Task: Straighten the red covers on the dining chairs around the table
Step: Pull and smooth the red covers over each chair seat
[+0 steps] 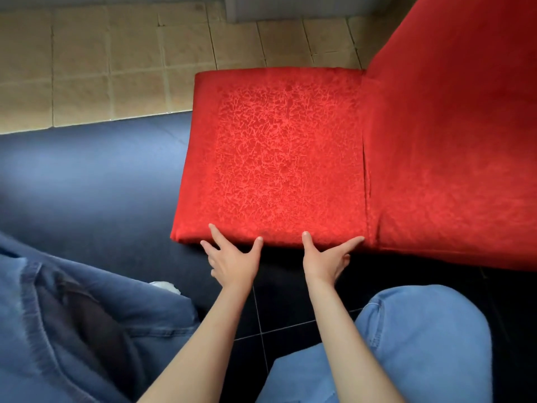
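- While the red crinkle-patterned fabric cover (287,158) lies stretched over the padded seat of a dining chair, it fills the upper right of the view, its near edge just beyond the person's knees, and its top looks flat and mostly free of folds
- Along the join where the seat meets the red-covered chair back (453,135) a narrow slit and a few small puckers show near the seat's near right corner, which I judge to be the part most in need of a tug
- Both hands sit at the near edge of the seat, well placed to draw the cloth down over the side
- Left hand (232,258) rests with fingers straight and spread, their tips touching the edge of the cover, thumb angled toward the other hand; it grips nothing
- Right hand (327,258) has its thumb and forefinger laid straight on the edge near the back; its other fingers drop below the rim, so I cannot tell whether they pinch the cloth underneath
- Spreading the fingers this wide likely lets the pull fall evenly along the hem instead of bunching it at one spot
- Blue denim trouser legs (421,338) frame the arms at lower left and right, suggesting a crouch beside the chair
- Dark square floor tiles (279,324) lie beneath, and beige tiles (87,62) run beyond the seat, with no table in view
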Tool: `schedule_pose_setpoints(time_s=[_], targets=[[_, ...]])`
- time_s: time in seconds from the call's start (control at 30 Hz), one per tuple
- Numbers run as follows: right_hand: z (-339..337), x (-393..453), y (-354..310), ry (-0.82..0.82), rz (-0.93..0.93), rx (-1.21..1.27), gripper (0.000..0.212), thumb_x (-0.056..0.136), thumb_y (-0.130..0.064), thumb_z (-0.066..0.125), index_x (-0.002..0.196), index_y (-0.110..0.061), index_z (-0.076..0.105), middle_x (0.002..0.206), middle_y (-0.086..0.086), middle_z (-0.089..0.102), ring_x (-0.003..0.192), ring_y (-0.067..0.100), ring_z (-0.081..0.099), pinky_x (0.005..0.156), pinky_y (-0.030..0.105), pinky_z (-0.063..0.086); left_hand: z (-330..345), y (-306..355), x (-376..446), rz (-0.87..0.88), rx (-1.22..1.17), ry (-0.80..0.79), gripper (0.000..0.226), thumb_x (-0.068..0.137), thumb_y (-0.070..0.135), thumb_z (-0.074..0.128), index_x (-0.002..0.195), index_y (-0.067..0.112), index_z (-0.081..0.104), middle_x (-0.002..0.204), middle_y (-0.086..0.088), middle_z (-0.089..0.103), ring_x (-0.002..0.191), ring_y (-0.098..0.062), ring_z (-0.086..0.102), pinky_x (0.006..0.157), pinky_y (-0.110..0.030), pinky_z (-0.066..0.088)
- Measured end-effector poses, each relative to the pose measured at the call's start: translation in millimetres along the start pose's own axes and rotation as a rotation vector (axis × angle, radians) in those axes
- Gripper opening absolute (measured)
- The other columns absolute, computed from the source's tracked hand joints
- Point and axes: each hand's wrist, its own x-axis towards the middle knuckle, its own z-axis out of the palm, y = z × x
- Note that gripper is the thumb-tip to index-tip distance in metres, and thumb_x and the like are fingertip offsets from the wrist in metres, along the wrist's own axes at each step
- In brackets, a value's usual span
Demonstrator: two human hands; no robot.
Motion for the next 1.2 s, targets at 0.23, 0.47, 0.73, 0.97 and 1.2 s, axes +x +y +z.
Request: schedule_pose_setpoints(time_s=[0.23,0.47,0.73,0.97,1.2], targets=[[10.0,3.8,8.6,0.024,-0.034,0.141,0.116,0.082,-0.043,0.073,0.148,-0.038,-0.023,0.143,0.031,0.036,0.127,0.042,0.046,0.095,0.037,0.038,18.0,10.4,-2.9,-0.050,-0.219,-0.087,0.116,0.080,0.062,0.063,0.147,0.033,-0.026,0.154,-0.031,0.011,0.134,-0.044,0.036,0.109,-0.046,0.030],[15.7,14.3,13.2,-0.038,-0.068,0.150,0.120,0.083,-0.047,0.070,0.142,-0.039,-0.035,0.125,0.028,0.053,0.091,0.030,0.058,0.078,0.028,0.039,29.0,11.3,2.3,-0.058,-0.263,-0.070,0.112,0.083,0.065,0.054,0.141,0.034,-0.036,0.129,-0.027,0.051,0.118,-0.042,0.052,0.100,-0.044,0.038],[25.4,21.8,7.0,-0.036,-0.038,0.302,0.129,0.080,-0.037,0.077,0.140,-0.039,-0.037,0.135,0.026,0.044,0.085,0.019,0.051,0.084,0.025,0.039,36.4,19.2,9.7,-0.143,-0.413,-0.031,0.118,0.081,0.063,0.061,0.141,0.036,-0.036,0.133,-0.029,0.049,0.120,-0.041,0.051,0.102,-0.041,0.037],[24.2,20.0,4.7,-0.021,-0.001,0.283,0.134,0.077,-0.043,0.078,0.138,-0.037,-0.040,0.131,0.027,0.047,0.088,0.023,0.052,0.082,0.029,0.040,42.4,26.2,12.9,-0.257,-0.578,0.011,0.133,0.076,0.056,0.072,0.142,0.019,-0.037,0.136,-0.027,0.049,0.128,-0.038,0.047,0.107,-0.036,0.032],[23.1,21.6,-0.7,0.030,0.094,0.296,0.144,0.068,-0.049,0.083,0.137,-0.034,-0.043,0.127,0.026,0.054,0.106,0.037,0.062,0.087,0.033,0.044,47.2,28.8,16.8,-0.354,-0.715,0.020,0.141,0.067,0.055,0.080,0.146,0.020,-0.032,0.141,-0.025,0.043,0.131,-0.036,0.044,0.109,-0.037,0.031]])
